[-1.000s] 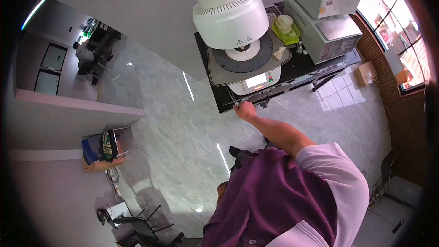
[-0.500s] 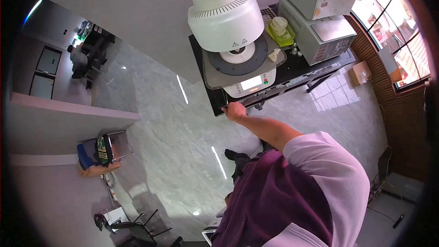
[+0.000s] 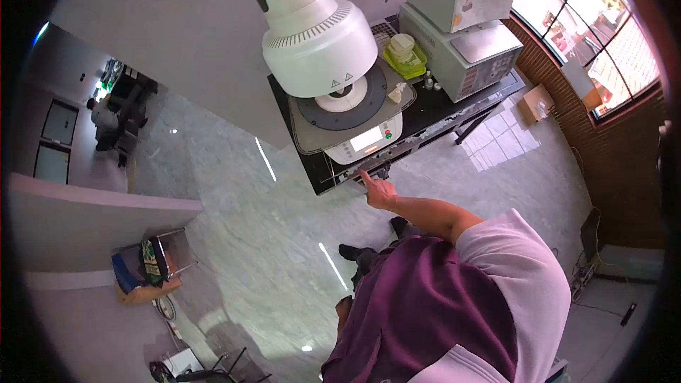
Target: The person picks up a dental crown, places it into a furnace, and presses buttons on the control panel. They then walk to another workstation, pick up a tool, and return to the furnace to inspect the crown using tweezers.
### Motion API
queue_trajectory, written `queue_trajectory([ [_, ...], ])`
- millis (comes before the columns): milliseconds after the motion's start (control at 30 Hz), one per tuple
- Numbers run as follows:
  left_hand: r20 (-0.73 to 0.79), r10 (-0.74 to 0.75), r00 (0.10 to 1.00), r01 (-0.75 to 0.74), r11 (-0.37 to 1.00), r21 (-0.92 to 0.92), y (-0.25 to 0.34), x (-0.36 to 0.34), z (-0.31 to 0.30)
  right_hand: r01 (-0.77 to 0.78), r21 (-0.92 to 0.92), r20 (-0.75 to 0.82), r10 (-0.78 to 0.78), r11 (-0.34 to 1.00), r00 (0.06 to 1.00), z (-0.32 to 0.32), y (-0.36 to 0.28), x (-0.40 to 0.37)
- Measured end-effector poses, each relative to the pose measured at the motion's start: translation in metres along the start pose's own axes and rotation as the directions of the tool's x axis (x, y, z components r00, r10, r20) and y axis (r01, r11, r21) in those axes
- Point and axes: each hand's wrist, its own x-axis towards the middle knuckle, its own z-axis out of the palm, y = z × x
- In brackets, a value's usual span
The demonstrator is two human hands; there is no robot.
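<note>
My right hand (image 3: 381,193) is just off the front edge of the black bench (image 3: 323,183), index finger stretched toward the edge and the other fingers curled; nothing shows in it. On the bench stands a white furnace (image 3: 358,146) with a lit screen and buttons. Its domed head (image 3: 320,53) hangs above a round white pedestal (image 3: 346,101) on a dark ring. A thin rod-like thing (image 3: 330,169) lies by the furnace's front left corner, too small to name. What looks like my left hand (image 3: 344,310) shows in part beside my body, its fingers hidden.
A small pale piece (image 3: 397,92) lies on the furnace's side plate. Behind are a green basket (image 3: 418,69) with a white container, small bottles (image 3: 428,81) and two stacked grey machines (image 3: 464,46). A cardboard box (image 3: 535,104) sits on the floor. A person (image 3: 105,119) sits far left.
My right hand has drawn back from the bench's front left corner, and its index finger now points out. The view has shifted, so the bench and furnace appear further left.
</note>
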Motion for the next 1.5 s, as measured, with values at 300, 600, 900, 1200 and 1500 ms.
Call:
queue_trajectory([
  [300,-0.03,-0.123,0.992,0.125,0.99,0.067,0.058,0.033,0.016,-0.085,-0.05,0.107,0.09,0.995,0.99,-0.02,0.008,-0.009],
  [600,0.186,0.087,0.979,-0.147,0.928,0.343,0.012,0.057,0.02,-0.24,-0.08,0.148,0.249,0.968,0.957,-0.004,0.031,-0.011],
  [900,0.018,-0.142,0.99,0.138,0.981,0.135,0.009,0.029,0.01,-0.143,-0.128,0.233,0.17,0.981,0.957,0.041,0.152,0.0],
  [1200,-0.218,-0.023,0.976,0.098,0.936,0.339,0.036,0.001,0.019,-0.609,-0.113,0.329,0.608,0.785,0.722,0.039,0.215,-0.066],
  [1500,0.223,0.247,0.943,-0.319,0.479,0.818,0.049,0.029,0.012,-0.418,-0.16,0.127,0.438,0.894,0.89,0.056,0.201,-0.055],
])
